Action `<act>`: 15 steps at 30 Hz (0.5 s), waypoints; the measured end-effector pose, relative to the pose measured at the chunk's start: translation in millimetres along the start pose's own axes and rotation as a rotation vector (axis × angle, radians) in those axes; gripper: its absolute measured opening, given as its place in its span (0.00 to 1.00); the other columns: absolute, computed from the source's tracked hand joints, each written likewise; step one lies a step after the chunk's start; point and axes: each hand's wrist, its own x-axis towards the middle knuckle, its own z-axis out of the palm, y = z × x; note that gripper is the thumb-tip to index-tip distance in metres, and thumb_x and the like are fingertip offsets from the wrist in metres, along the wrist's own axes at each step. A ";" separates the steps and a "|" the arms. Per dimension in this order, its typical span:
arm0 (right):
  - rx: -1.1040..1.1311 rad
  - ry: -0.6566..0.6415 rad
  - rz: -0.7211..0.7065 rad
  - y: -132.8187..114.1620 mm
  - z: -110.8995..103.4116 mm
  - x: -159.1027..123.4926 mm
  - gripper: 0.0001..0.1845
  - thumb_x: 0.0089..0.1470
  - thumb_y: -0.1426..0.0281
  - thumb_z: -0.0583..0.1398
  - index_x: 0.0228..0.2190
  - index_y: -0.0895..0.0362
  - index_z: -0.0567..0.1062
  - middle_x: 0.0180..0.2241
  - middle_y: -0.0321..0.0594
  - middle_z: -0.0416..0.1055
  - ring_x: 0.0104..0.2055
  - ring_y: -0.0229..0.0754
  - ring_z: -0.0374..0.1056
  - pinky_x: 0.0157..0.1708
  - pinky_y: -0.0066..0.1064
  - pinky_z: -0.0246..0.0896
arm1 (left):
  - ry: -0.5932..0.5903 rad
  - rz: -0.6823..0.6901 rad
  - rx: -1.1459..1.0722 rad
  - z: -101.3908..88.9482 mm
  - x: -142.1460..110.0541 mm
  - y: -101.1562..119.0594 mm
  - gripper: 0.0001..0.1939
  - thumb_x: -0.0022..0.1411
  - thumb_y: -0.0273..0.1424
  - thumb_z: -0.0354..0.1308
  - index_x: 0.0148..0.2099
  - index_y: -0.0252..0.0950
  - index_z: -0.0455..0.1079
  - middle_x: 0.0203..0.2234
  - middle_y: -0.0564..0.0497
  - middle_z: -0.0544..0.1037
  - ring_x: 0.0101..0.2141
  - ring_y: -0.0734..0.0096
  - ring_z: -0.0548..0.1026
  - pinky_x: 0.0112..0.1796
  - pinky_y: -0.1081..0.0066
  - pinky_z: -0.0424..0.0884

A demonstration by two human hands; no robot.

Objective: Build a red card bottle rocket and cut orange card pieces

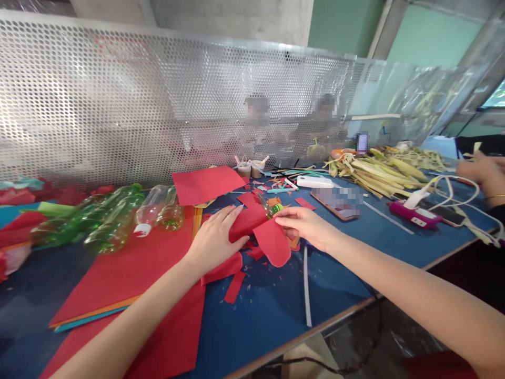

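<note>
From the head camera, nearest to me was the left forearm (pixel 130 321), crossing large red sheets (pixel 177 337) on the blue table (pixel 256 326). I had the left hand (pixel 215 229) palm down with its fingers spread, steadying a red-covered bottle (pixel 248 221) from its near side. The right hand (pixel 302 223) was narrowed to a pinch at the upper edge of a rounded red flap (pixel 276 247), close beside the bottle's green cap (pixel 278 208).

As I judged it, the covering was well along: red hid most of the bottle's body, while the neck and cap showed bare. The flap looked cut to shape, but I could not tell whether it was fixed or only held there. Another rounded red piece (pixel 224 267) lay just below the left hand, apparently loose.

Red scraps (pixel 256 253) lay between and below the hands, and a white strip (pixel 306 289) below the right one. Beyond the left hand, to its left, lay uncovered green bottles (pixel 114 226); beyond the right, a phone (pixel 333 204).
</note>
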 end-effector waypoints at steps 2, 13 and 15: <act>0.012 0.024 -0.005 3.4 0.9 5.7 0.05 0.52 0.79 0.60 0.29 0.59 0.73 0.27 0.36 0.74 0.29 0.31 0.72 0.35 0.23 0.69 | -0.024 -0.008 0.016 0.5 0.6 0.6 0.29 0.59 0.40 0.53 0.61 0.36 0.59 0.57 0.41 0.68 0.56 0.51 0.66 0.55 0.53 0.61; 0.050 0.061 -0.038 16.3 10.2 20.1 0.05 0.50 0.78 0.63 0.26 0.59 0.72 0.25 0.34 0.73 0.29 0.33 0.72 0.36 0.25 0.71 | 0.005 0.022 0.009 0.6 -0.1 4.0 0.23 0.65 0.34 0.42 0.59 0.36 0.64 0.56 0.43 0.70 0.56 0.56 0.67 0.55 0.55 0.61; 0.060 0.067 -0.041 16.9 10.6 21.5 0.06 0.49 0.79 0.63 0.26 0.58 0.71 0.25 0.34 0.73 0.29 0.33 0.72 0.35 0.24 0.70 | 0.002 0.005 0.019 -0.3 0.1 5.3 0.23 0.66 0.36 0.42 0.59 0.36 0.64 0.56 0.44 0.71 0.56 0.57 0.67 0.55 0.56 0.61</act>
